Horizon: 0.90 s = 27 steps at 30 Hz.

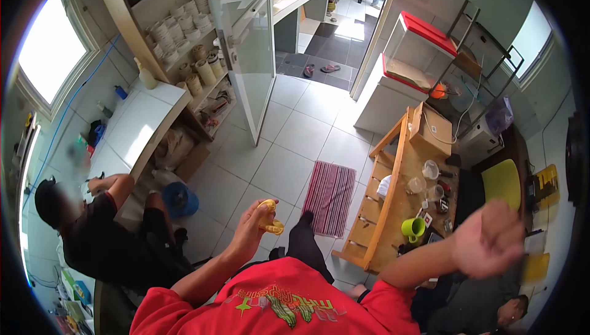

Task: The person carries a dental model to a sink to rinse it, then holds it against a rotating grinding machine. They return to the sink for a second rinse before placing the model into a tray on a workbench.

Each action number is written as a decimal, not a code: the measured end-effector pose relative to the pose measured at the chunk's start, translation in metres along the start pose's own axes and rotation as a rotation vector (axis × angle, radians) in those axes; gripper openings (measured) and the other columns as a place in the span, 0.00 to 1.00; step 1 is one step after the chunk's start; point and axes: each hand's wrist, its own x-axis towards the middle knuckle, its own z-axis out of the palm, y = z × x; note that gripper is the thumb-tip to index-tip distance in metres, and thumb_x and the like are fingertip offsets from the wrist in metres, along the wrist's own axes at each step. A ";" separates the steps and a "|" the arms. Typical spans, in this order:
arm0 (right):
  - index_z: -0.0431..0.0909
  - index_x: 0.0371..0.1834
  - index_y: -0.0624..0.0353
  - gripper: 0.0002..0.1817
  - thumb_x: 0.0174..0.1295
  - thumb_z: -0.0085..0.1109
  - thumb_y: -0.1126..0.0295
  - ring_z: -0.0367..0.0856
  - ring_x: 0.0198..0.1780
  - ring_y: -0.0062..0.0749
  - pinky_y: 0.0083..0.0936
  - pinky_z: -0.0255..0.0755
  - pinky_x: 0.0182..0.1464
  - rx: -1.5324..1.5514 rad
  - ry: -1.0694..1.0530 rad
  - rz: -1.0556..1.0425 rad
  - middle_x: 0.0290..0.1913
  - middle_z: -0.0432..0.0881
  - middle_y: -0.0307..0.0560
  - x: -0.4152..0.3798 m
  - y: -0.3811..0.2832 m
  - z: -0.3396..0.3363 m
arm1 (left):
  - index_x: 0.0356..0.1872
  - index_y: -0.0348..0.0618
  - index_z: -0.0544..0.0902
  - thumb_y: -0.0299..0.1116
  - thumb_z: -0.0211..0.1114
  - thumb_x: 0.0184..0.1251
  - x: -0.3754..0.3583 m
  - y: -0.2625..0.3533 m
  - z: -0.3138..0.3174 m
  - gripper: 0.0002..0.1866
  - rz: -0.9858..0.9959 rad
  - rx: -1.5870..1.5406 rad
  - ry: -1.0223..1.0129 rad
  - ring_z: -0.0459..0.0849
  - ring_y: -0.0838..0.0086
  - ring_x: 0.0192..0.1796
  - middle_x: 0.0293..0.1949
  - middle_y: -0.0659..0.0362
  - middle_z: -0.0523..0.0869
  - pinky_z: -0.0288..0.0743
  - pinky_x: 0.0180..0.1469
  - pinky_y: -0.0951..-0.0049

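My left hand (251, 230) is raised in front of my red shirt, closed around a yellow curved object (270, 218) with a looped lower end. Its upper part lies between the thumb and fingers. My right hand (488, 240) is lifted out to the right in a fist, with no object showing in it. Nearest to that hand, lower in the room, is the wooden workbench (402, 178), where a lime green mug (413, 229) stands near several clear cups (416, 184).
A person in black (104, 243) sits at the white-tiled counter (141, 114) on the left, above a blue bucket (179, 200). Another person (485, 304) is at lower right. A striped mat (330, 198) lies ahead, and a glass door (246, 46) stands open.
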 end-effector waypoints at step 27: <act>0.75 0.50 0.63 0.19 0.77 0.47 0.55 0.83 0.37 0.22 0.19 0.78 0.36 0.138 -0.676 1.714 0.40 0.83 0.44 -0.213 0.757 -0.104 | 0.62 0.43 0.72 0.38 0.50 0.80 0.656 0.153 0.067 0.17 0.088 -0.106 0.410 0.83 0.74 0.50 0.45 0.59 0.81 0.79 0.54 0.68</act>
